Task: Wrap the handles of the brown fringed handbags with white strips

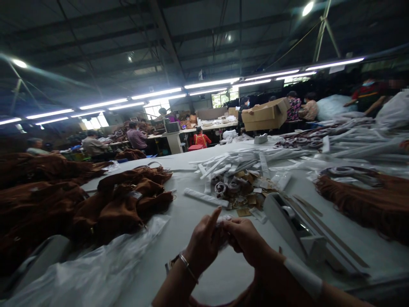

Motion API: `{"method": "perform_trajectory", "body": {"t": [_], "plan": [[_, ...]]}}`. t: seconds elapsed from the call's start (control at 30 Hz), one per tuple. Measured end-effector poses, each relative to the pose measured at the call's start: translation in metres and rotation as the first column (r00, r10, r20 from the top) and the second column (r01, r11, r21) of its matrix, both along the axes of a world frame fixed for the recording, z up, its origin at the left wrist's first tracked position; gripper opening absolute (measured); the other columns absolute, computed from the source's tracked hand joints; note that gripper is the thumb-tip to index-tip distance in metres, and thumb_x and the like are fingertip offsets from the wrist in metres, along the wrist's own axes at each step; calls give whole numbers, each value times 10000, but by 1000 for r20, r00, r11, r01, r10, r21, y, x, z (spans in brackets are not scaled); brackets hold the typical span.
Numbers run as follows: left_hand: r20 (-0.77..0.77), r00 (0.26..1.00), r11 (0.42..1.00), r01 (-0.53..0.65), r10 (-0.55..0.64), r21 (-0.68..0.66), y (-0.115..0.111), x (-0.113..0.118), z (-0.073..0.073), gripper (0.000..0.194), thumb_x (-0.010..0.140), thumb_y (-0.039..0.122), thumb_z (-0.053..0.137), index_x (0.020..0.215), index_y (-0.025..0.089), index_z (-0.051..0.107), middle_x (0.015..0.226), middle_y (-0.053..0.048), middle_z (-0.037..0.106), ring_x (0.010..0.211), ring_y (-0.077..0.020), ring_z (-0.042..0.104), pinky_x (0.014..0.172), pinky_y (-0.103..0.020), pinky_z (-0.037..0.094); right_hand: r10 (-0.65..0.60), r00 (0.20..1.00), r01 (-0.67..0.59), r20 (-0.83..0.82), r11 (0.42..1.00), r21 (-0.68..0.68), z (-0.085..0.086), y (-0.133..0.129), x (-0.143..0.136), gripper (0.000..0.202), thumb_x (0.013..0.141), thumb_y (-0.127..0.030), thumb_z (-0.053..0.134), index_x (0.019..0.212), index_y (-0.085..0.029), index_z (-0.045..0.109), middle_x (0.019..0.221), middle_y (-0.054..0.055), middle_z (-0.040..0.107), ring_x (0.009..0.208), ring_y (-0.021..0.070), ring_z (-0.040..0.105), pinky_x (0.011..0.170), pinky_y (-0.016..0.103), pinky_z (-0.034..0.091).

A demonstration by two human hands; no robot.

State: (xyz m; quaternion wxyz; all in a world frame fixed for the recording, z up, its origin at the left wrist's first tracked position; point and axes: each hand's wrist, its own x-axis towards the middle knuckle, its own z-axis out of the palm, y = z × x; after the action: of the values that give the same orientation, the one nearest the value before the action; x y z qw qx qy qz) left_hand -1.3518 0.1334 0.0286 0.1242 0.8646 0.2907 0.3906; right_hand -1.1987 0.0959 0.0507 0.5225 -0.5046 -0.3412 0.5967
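Close together over the near middle of the table, my left hand [204, 241] and my right hand [247, 238] both pinch a small crumpled whitish wrapping [224, 219]. My fingers cover most of it, and what lies inside it cannot be made out. A brown strap [246, 294] curves below my wrists at the bottom edge. Just beyond my fingers lie a flat white wrapped strip [206, 198] and a heap of brown tags [246, 200] with rolled greyish bundles [222, 187]. To the right of my right hand stands a grey tape dispenser [294, 226].
Brown fringed bags [128, 200] are piled on the left beside a clear plastic sheet [96, 264]. Another brown fringed bag [361, 196] lies at the right. White wrapped strips [223, 162] cover the table's far part. In the background, people work and one carries a cardboard box [266, 115].
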Motion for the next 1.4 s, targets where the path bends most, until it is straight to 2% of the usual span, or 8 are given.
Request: {"method": "perform_trajectory", "body": {"t": [0.2, 0.47, 0.63, 0.8, 1.0, 1.07, 1.23, 1.4], "plan": [[3, 996, 994, -87, 88, -69, -3, 7, 8, 346, 960, 280, 475, 1233, 140, 635, 897, -114, 630, 793, -200, 618, 740, -318, 537, -34, 999, 34, 8, 996, 86, -8, -5, -3, 380, 631, -493, 747, 607, -155, 576, 418, -63, 451, 354, 46, 329, 362, 202, 203], [90, 990, 969, -81, 105, -234, -6, 7, 24, 311, 906, 219, 546, 1189, 164, 661, 948, -94, 688, 869, -204, 657, 812, -328, 552, -227, 973, 218, 46, 965, 144, -25, -1, -14, 447, 662, -539, 757, 790, -172, 536, 557, -4, 631, 363, 99, 474, 331, 210, 332], [120, 989, 943, -40, 84, -330, -3, 6, 30, 314, 909, 262, 560, 1186, 154, 663, 1016, -93, 704, 937, -204, 665, 871, -331, 544, -274, 928, 216, 253, 948, 235, -35, 4, -16, 381, 779, -520, 669, 877, -201, 485, 598, -3, 639, 393, 134, 526, 354, 226, 353], [159, 982, 900, -22, 101, -436, 0, 7, 30, 358, 911, 314, 569, 1214, 139, 643, 1098, -98, 720, 992, -217, 675, 905, -346, 540, -387, 524, 32, 759, 899, 437, -25, -7, 4, 228, 886, -351, 558, 1025, -172, 582, 740, 63, 693, 654, 212, 646, 569, 286, 411], [142, 989, 909, 18, 45, -417, -4, 8, 37, 344, 937, 342, 531, 1210, 167, 648, 1146, -105, 713, 1044, -228, 666, 953, -371, 528, -598, 118, -371, 793, 714, 594, 2, -11, 15, 365, 880, -211, 589, 1244, -187, 599, 1267, 150, 622, 1160, 319, 537, 959, 429, 373], [90, 994, 942, -24, 57, -336, -5, 7, 37, 363, 934, 307, 517, 1249, 162, 625, 1185, -125, 695, 1090, -247, 650, 988, -403, 513, -612, 5, -421, 791, 716, 557, 6, -3, 9, 343, 887, -170, 559, 1223, -135, 620, 1320, 176, 583, 1230, 344, 471, 1031, 472, 305], [-61, 989, 973, -143, 134, -180, -1, 2, 28, 572, 893, 226, 500, 1432, 49, 426, 1412, -238, 530, 1317, -308, 514, 1101, -487, 430, -469, -107, -504, 877, 786, 359, 14, 18, -4, 179, 874, -169, 541, 950, -103, 689, 911, 144, 678, 926, 297, 570, 945, 475, 340], [-46, 998, 992, -44, 39, -115, -1, 6, 28, 557, 915, 210, 462, 1451, 72, 408, 1425, -228, 518, 1338, -290, 490, 1124, -479, 404, -443, -20, -496, 896, 783, 376, 23, 24, 1, 157, 871, -195, 539, 930, -126, 666, 880, 133, 684, 899, 275, 594, 893, 426, 369]]}}
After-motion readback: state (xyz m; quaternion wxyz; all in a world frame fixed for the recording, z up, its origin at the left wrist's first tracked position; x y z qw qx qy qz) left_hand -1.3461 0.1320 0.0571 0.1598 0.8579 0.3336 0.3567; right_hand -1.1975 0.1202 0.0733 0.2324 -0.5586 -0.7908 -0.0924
